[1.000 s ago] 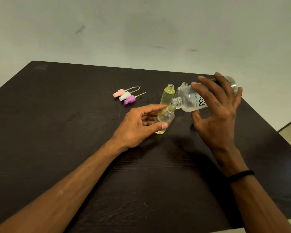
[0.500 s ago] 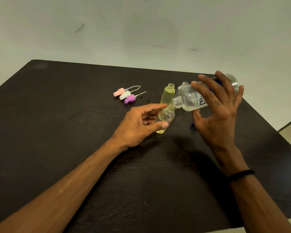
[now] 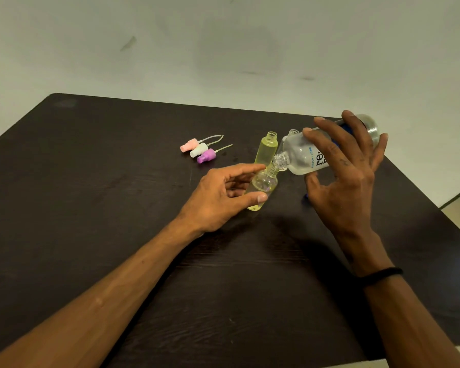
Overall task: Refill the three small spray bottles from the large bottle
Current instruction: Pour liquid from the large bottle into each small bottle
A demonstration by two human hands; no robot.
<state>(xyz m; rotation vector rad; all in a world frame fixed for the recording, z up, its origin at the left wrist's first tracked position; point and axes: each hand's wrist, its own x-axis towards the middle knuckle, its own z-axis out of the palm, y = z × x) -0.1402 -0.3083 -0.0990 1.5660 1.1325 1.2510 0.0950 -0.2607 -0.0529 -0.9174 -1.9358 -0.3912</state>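
Dark wood-grain bench (image 3: 117, 208) under everything. My right hand (image 3: 348, 181) wraps the big clear bottle (image 3: 300, 158), tipped neck-down to pour. Left hand (image 3: 223, 197) pinches the small tilted bottle (image 3: 263, 187), mouth meeting that neck. Filled yellowish bottle (image 3: 267, 150) waits upright just behind; three plastic spray tops (image 3: 199, 151) parked aside.

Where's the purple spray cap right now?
The purple cap lies on the table, left of the bottles, nearest of three caps, touching the white cap.
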